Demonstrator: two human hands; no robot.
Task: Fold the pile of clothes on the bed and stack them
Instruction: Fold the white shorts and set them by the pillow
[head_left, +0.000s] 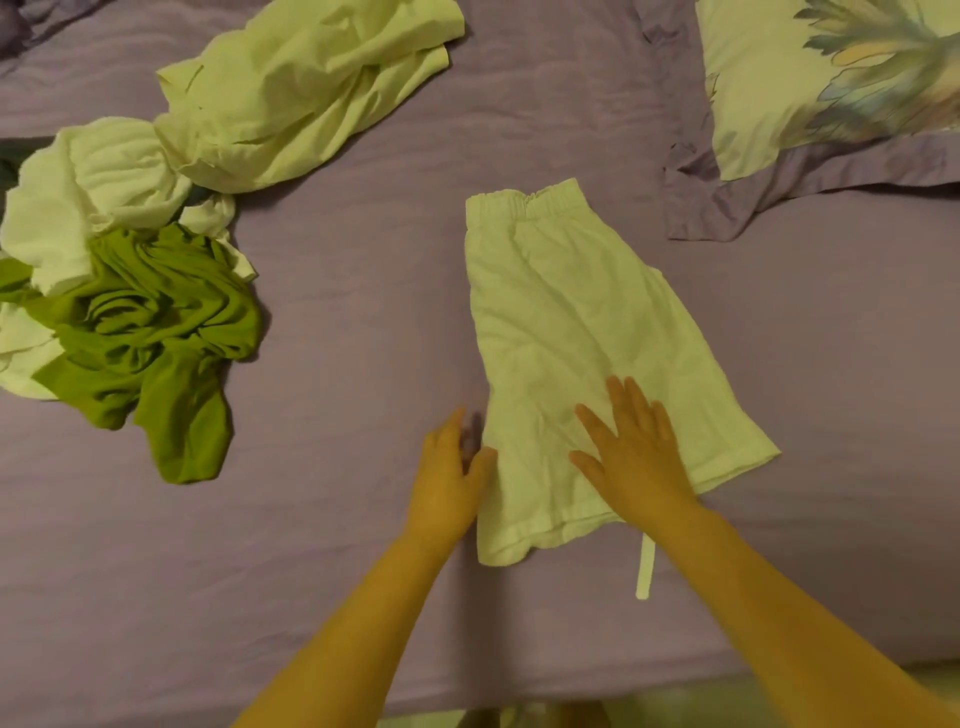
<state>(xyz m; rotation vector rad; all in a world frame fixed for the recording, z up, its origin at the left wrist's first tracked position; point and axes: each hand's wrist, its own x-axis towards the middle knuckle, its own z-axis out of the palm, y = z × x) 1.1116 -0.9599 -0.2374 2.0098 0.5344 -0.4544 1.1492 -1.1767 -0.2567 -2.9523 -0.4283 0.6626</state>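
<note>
Two arms show from the elbows down; both are bare, with no sleeves on them. The left hand (448, 480) has no ring, no watch and no glove; the right hand (636, 454) is just as plain; the nails are too small to see well.

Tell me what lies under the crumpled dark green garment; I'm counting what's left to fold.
Under the crumpled dark green garment lies rumpled white clothing, showing above and left of it. Whether that is one piece or several, and anything else beneath, is covered.
</note>
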